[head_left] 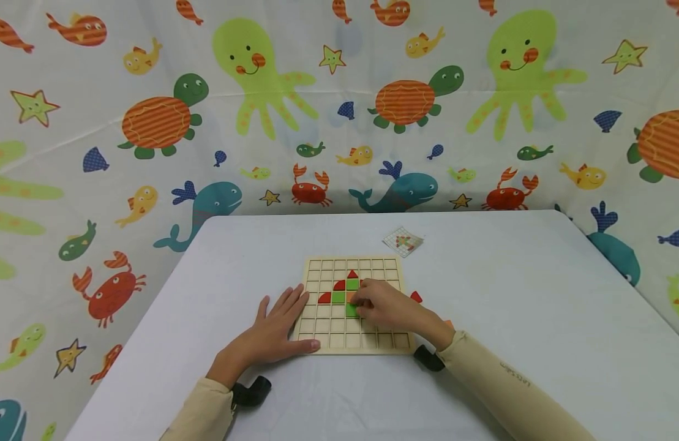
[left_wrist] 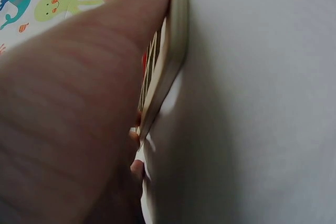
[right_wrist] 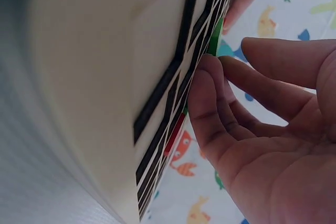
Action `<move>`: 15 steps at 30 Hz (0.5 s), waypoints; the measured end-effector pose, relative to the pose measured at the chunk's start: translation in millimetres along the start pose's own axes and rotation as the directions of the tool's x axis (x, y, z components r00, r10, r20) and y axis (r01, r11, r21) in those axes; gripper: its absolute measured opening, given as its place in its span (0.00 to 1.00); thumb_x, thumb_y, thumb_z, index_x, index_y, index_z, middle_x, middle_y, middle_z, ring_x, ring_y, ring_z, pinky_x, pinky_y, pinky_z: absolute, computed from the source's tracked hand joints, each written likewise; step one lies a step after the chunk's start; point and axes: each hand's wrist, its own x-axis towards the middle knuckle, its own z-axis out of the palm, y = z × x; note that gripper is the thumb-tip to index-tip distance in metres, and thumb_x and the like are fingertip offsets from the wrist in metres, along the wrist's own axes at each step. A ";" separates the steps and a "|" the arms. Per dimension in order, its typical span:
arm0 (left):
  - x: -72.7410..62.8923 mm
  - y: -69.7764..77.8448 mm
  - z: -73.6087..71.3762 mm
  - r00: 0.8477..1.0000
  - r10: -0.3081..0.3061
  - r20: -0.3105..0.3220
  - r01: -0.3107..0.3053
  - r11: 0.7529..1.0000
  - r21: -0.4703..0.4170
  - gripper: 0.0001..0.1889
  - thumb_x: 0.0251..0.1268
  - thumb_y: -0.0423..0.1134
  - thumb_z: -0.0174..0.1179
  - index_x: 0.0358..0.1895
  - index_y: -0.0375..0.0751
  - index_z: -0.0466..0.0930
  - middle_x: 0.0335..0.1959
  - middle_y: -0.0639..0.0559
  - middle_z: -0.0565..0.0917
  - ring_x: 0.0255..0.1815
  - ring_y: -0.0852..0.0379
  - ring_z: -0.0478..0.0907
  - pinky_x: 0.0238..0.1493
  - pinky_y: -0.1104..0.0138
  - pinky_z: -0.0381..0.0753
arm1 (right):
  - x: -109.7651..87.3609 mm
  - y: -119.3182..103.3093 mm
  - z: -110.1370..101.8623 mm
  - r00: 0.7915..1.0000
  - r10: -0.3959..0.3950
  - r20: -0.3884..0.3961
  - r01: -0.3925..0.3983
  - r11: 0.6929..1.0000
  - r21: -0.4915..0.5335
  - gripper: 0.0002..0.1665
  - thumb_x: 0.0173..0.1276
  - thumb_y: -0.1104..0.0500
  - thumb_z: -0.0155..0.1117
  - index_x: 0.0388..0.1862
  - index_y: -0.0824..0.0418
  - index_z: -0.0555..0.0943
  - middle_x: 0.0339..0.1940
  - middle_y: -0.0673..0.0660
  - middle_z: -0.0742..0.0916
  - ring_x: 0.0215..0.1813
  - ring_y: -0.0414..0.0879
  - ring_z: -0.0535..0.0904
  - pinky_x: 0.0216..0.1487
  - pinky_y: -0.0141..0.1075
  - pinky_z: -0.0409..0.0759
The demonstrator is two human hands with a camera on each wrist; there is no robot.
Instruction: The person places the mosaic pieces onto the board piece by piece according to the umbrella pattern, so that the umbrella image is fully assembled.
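A wooden grid board (head_left: 317, 326) lies on the white table. My left hand (head_left: 275, 334) rests along its left side, fingers spread, thumb over the near-left corner. Above the board's middle, the fingertips of my right hand (head_left: 391, 306) touch an area by an orange piece (head_left: 349, 297) and a green square (head_left: 351, 310). In the right wrist view the fingers (right_wrist: 202, 98) bend softly against the board, with the thumb apart and no piece visible between them. A red triangle (head_left: 352, 274), red curved pieces (head_left: 325, 298) and green squares (head_left: 338, 297) sit in the cells; the hand hides some cells.
Behind the board lies a small pattern card (head_left: 403, 241). A loose red piece (head_left: 416, 297) is right of the board, and an orange piece (head_left: 449, 323) shows partly beside the right wrist. A sea-animal curtain (head_left: 328, 141) hangs behind the table (head_left: 510, 275).
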 end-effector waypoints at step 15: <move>1.7 -1.8 1.6 1.000 0.005 0.001 -0.005 1.000 0.018 0.60 0.64 0.75 0.63 0.89 0.43 0.49 0.90 0.45 0.44 0.89 0.41 0.35 0.79 0.33 0.24 | -3.2 -3.5 -11.1 0.998 0.003 0.065 -0.003 1.000 -0.003 0.08 0.78 0.65 0.66 0.48 0.66 0.90 0.42 0.50 0.87 0.42 0.42 0.79 0.48 0.38 0.81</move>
